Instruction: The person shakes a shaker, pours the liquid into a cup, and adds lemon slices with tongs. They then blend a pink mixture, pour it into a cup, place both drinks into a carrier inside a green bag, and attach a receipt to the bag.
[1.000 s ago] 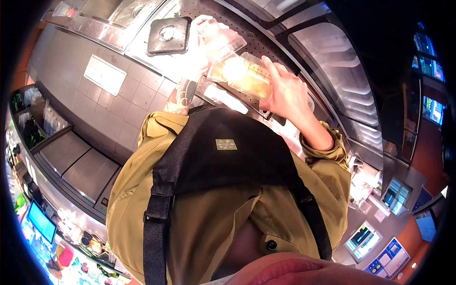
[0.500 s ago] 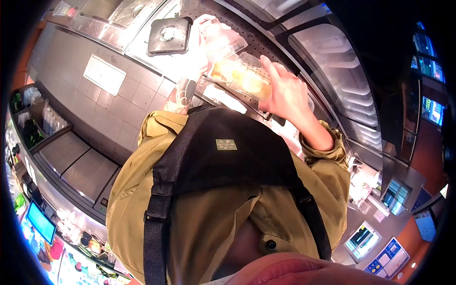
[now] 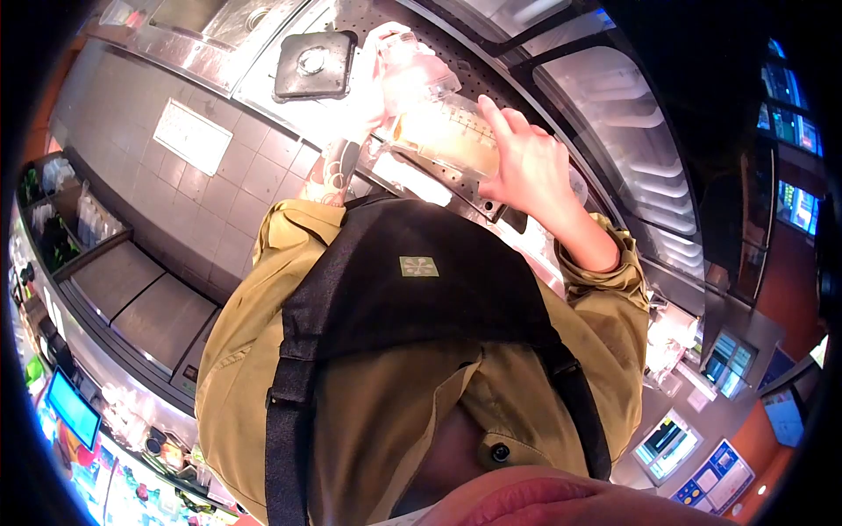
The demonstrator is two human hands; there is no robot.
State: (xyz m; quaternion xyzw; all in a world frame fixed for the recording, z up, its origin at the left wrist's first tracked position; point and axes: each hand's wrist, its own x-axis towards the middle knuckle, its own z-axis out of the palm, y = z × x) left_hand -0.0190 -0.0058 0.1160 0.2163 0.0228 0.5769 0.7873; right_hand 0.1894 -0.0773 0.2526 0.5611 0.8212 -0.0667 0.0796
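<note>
My right hand [image 3: 531,167] is wrapped around one end of a clear measuring jug [image 3: 465,140] with printed markings. The jug is tipped on its side and holds a cloudy, pale amber liquid. My left hand [image 3: 383,83], partly washed out by glare, is closed on a clear plastic container [image 3: 438,81] at the jug's other end. Whether the two clear pieces touch cannot be made out. A black square lid [image 3: 313,66] with a round knob lies on the bright counter to the left of my left hand.
A perforated dark drain tray [image 3: 469,74] runs behind my hands. Clear stacked bins [image 3: 645,131] stand at the right. Tiled floor [image 3: 254,184] shows at the left, beside steel counter units [image 3: 145,294]. Several screens glow at the edges.
The liquid in the jug looks more even and paler than before. Both hands have shifted only slightly, and the jug's markings show more plainly.
</note>
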